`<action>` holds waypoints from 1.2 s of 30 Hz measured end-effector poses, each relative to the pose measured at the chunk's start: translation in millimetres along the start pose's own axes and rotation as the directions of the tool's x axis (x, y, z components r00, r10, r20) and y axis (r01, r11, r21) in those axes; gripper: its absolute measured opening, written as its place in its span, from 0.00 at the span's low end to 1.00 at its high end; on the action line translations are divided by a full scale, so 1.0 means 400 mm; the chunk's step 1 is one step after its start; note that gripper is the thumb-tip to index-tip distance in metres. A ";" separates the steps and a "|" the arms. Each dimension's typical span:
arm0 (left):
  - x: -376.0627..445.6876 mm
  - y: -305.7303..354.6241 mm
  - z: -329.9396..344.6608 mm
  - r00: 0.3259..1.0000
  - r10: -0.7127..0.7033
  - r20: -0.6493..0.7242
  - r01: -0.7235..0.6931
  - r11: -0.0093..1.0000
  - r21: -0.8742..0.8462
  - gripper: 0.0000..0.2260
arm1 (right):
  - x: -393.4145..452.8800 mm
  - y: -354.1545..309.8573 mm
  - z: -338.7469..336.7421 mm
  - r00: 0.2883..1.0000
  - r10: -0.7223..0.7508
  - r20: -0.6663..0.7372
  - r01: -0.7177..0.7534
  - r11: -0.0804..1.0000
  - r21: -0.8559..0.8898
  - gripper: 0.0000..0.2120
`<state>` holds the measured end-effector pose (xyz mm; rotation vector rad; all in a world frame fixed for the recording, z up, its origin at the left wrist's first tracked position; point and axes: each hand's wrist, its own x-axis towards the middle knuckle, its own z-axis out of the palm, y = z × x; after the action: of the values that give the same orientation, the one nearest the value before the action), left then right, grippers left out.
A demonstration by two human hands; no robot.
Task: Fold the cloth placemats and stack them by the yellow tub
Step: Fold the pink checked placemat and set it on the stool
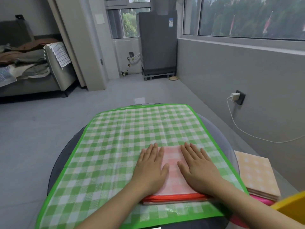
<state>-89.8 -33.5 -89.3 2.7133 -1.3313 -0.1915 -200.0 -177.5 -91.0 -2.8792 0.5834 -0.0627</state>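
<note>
A folded pink checked placemat [172,172] with an orange-red edge lies on a large green checked cloth [125,139] spread over a round dark table [66,151]. My left hand [151,169] and my right hand [198,169] both press flat on the pink placemat, fingers straight and pointing away from me. To the right, a stack of folded orange checked placemats [257,174] sits on something pink [262,201], next to the corner of the yellow tub [292,207] at the lower right.
A white charger and cable [235,96] hang from a wall socket on the right. A grey sofa [33,75] piled with clothes stands at the left, and a grey appliance [157,43] stands at the back by the window.
</note>
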 end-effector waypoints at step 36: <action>0.091 -0.104 -0.158 0.974 -0.144 0.177 0.226 0.699 -0.678 0.14 | 0.131 0.078 -0.169 0.948 0.212 0.239 -0.313 0.769 0.557 0.08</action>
<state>-25.2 -34.1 -35.9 2.1751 -0.7572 -0.7164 -169.0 -239.0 -31.1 -2.1496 0.7705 0.0312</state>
